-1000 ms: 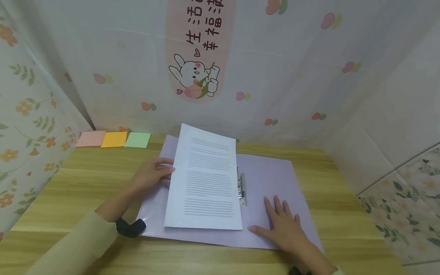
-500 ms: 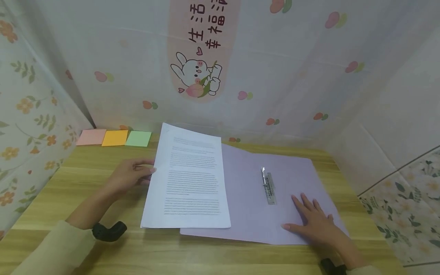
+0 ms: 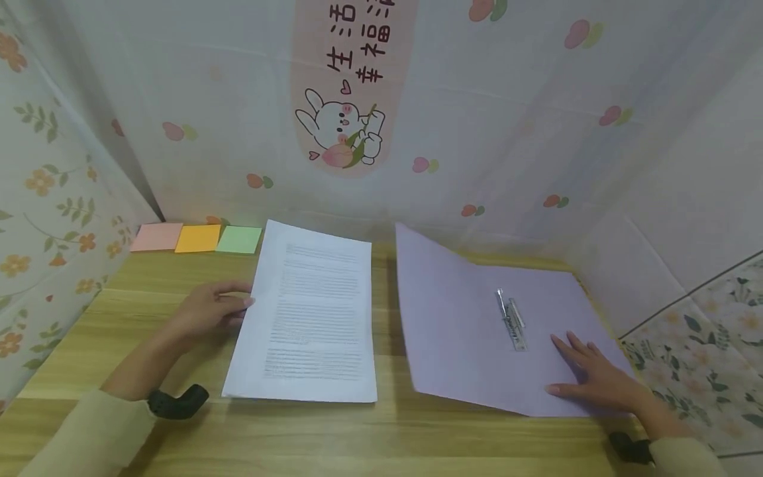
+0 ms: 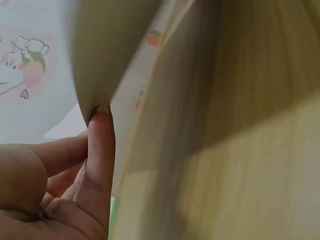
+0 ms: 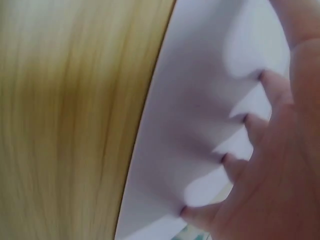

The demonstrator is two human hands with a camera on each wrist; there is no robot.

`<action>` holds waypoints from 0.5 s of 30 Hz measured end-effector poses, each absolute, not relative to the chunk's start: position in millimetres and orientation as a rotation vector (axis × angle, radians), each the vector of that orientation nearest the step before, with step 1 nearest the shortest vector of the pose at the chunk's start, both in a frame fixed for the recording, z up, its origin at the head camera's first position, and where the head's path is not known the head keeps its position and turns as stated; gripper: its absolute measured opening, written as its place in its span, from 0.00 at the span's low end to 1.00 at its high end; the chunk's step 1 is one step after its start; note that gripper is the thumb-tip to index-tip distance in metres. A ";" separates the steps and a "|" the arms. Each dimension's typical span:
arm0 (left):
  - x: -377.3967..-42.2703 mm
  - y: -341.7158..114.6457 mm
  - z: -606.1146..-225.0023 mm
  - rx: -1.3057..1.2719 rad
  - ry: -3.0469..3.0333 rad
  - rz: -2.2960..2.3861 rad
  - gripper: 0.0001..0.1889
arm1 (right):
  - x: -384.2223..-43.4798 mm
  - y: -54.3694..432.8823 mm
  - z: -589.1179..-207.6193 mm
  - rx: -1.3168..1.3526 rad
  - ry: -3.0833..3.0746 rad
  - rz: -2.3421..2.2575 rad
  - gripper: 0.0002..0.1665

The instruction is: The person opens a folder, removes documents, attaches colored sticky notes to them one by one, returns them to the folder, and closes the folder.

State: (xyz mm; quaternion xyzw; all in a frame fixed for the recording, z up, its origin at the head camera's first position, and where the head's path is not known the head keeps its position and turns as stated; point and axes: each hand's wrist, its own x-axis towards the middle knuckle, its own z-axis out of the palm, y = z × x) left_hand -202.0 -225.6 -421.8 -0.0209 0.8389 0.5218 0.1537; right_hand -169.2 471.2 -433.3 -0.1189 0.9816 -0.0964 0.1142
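Wood-grain surface (image 3: 310, 437) nearest. R hand (image 3: 599, 381), fingers spread apart, rests on R side of open pale-purple folder (image 3: 453, 338) w/ silver metal clip (image 3: 511, 323); folder's L cover tilts up. L hand (image 3: 208, 308) pinches L edge of white printed-paper stack (image 3: 310, 318), that edge off surface; stack is L of folder, gap b/w them. Farther back: pink, orange & green paper squares (image 3: 198, 238) in a row, then white fruit-print curtain (image 3: 238, 99) w/ cartoon rabbit (image 3: 336, 126).
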 end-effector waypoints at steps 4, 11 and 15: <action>-204.2 -222.4 -426.6 -0.066 2.365 1.496 0.27 | -170.6 490.7 -433.7 -0.307 2.851 -0.295 0.61; -206.6 -196.6 -433.7 -0.034 2.308 1.548 0.26 | -171.9 499.6 -430.9 -0.304 2.821 -0.419 0.60; -205.3 -183.7 -438.4 0.030 2.350 1.552 0.24 | -172.4 496.6 -430.9 -0.292 2.823 -0.435 0.60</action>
